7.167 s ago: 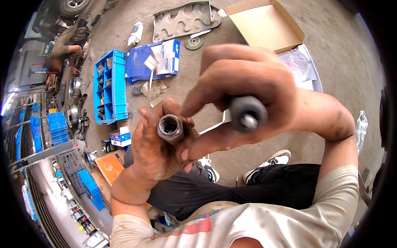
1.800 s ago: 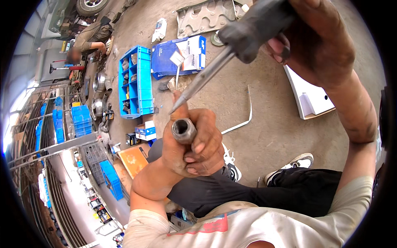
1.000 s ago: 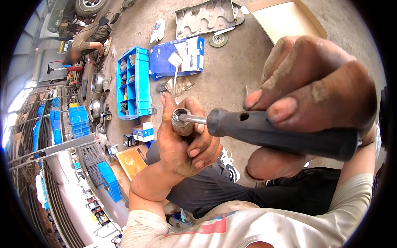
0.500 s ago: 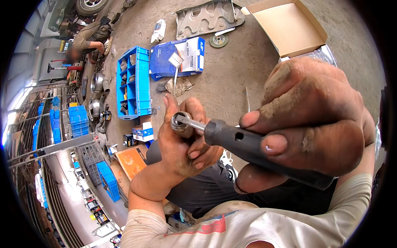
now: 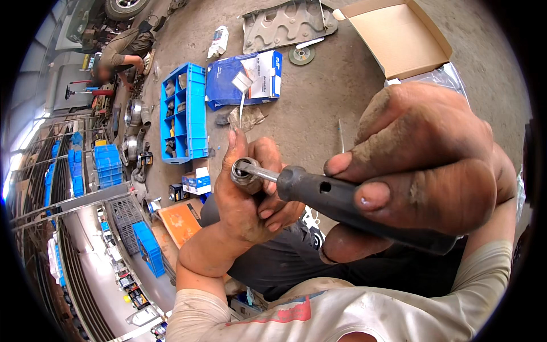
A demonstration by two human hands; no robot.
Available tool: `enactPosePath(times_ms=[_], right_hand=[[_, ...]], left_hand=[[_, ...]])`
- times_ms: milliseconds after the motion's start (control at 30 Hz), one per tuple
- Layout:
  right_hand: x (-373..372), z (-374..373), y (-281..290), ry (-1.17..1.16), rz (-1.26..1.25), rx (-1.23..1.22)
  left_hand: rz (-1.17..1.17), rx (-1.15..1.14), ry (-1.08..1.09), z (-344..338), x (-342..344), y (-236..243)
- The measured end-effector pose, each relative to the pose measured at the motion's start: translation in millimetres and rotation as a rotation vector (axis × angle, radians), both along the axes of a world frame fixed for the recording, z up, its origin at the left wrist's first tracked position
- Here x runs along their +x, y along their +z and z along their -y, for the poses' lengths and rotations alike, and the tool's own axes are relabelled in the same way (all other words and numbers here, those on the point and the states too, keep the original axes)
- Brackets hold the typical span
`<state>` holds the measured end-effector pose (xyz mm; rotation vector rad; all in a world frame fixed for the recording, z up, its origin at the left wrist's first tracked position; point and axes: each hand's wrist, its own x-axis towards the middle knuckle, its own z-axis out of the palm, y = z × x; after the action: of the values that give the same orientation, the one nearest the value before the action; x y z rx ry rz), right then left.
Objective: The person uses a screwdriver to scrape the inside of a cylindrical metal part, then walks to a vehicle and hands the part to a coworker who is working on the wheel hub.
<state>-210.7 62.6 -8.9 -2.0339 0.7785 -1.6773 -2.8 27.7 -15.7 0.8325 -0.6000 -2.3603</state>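
Note:
My left hand (image 5: 239, 211) is closed round a short cylindrical metal part (image 5: 245, 181) with a hollow, ringed end facing up. My right hand (image 5: 427, 165) grips the black handle of a screwdriver (image 5: 325, 196), thumb and fingers along its sides. The metal shaft points left, and its tip is inside the part's open end. What the tip touches in there is hidden. Dark grime covers the fingers of both hands.
Beyond my hands lie a blue divided bin (image 5: 191, 114) of parts, a blue-white box (image 5: 245, 80), a metal plate (image 5: 285, 25), a grinding disc (image 5: 302, 55) and an open carton (image 5: 396, 37). An orange box (image 5: 180, 222) is at left. Another person (image 5: 122, 54) bends down at far left.
Both hands, with the metal part and the screwdriver, have shifted slightly left. The screwdriver tip stays inside the part's opening.

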Motion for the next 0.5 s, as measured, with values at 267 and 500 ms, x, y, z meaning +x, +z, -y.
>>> enactPosePath(times_ms=[267,500], right_hand=[[-3,13,-9,0.115,0.064,-0.088],[-3,24,-34,0.204,0.183,-0.151]], left_hand=[[0.121,-0.049,-0.046,0,0,7],[0.145,0.02,-0.133,4,3,10]])
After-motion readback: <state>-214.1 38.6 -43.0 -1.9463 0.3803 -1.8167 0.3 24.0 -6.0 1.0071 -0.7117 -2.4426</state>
